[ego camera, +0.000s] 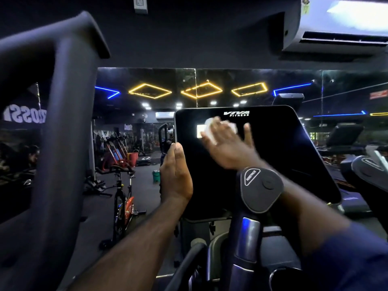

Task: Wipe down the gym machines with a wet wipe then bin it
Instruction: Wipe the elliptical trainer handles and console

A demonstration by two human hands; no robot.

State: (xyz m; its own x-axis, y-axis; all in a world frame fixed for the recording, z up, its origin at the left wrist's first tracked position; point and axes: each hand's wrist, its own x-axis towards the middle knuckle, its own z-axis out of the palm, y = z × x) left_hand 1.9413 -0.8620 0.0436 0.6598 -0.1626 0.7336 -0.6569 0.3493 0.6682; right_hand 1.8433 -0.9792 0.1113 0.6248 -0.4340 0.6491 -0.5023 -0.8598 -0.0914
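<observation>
The right hand (228,144) lies on the upper part of the black console (277,156). Its grip is spread, with straight fingers pressing a white wipe (210,125) against the screen just under the logo. The left hand (176,173) holds the console's left edge, its grip curled round it with the thumb on the front. A grey resistance knob (261,189) stands before the right wrist. An exercise bike (122,198) stands at left.

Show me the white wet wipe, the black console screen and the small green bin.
white wet wipe (210,123): head view, crumpled top
black console screen (279,156): head view, bare right half
small green bin (156,176): head view, side wall
</observation>
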